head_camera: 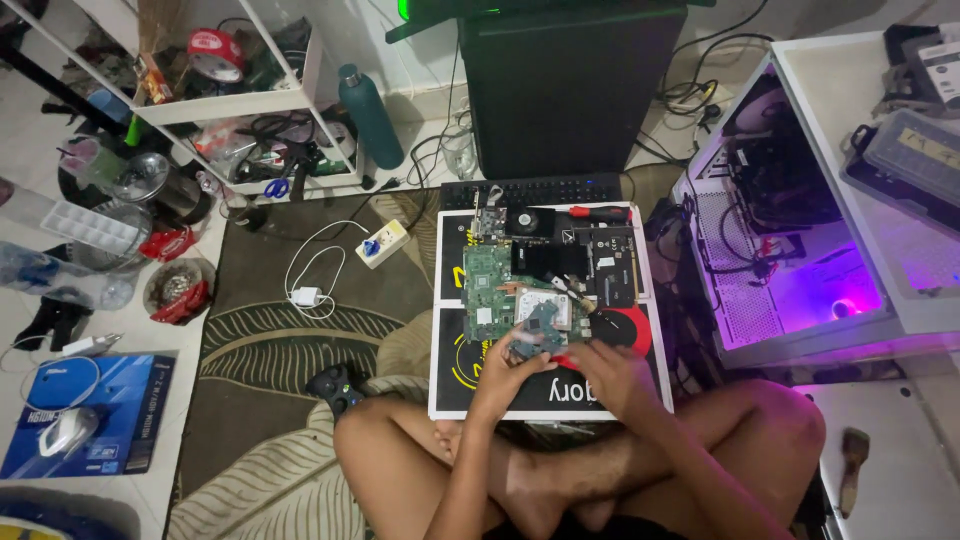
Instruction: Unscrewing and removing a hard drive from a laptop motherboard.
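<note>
Item: small circuit board (541, 322), just beyond both sets of fingertips. My left hand (503, 362) pinched its near edge; my right hand (605, 372) gripped a red-handled tool, equally near.

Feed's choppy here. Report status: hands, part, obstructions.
Left hand grips small circuit board. Right hand beside it, grip unclear. Green board, brush close behind.

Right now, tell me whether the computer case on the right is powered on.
On: the computer case glows purple inside.
</note>
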